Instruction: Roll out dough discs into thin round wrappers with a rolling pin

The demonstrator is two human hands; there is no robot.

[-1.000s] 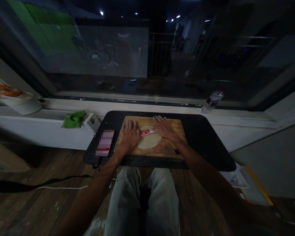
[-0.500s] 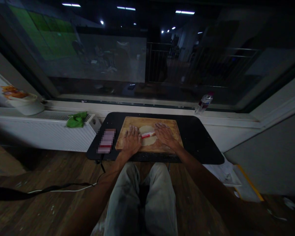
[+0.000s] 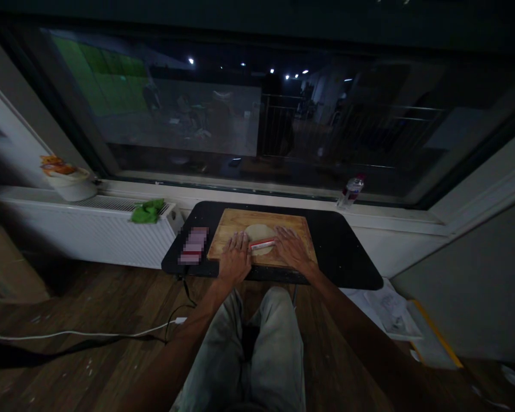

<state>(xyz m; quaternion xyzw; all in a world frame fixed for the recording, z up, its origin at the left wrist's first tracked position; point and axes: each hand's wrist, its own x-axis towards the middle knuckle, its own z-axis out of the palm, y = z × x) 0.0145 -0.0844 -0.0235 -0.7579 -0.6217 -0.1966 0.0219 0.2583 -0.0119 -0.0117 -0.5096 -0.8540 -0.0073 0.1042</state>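
A flattened round of dough (image 3: 257, 232) lies on a wooden board (image 3: 253, 218). Across it sits a slim rolling pin (image 3: 262, 244) with a red-and-white label, slightly raised at its right end in the picture. My left hand (image 3: 236, 254) rests over the pin's left end, its fingers stretched forward. Over the opposite end lies my right hand (image 3: 292, 247), palm down with fingers extended. Both hands hide the ends of the pin, and neither is wrapped round it. Pale flour shows on the fingers.
The board stands on a black table (image 3: 343, 246). A blurred-out pink item (image 3: 194, 245) lies left of it. A bottle (image 3: 351, 191) stands on the windowsill. On the radiator (image 3: 115, 237) are a green cloth (image 3: 147, 211) and a white tub (image 3: 74, 186). Cables (image 3: 81, 333) cross the floor.
Both hands and the rolling pin have come slightly toward me over the dough. The pin has turned, with less of its red print showing. My view has tilted and shifted a little.
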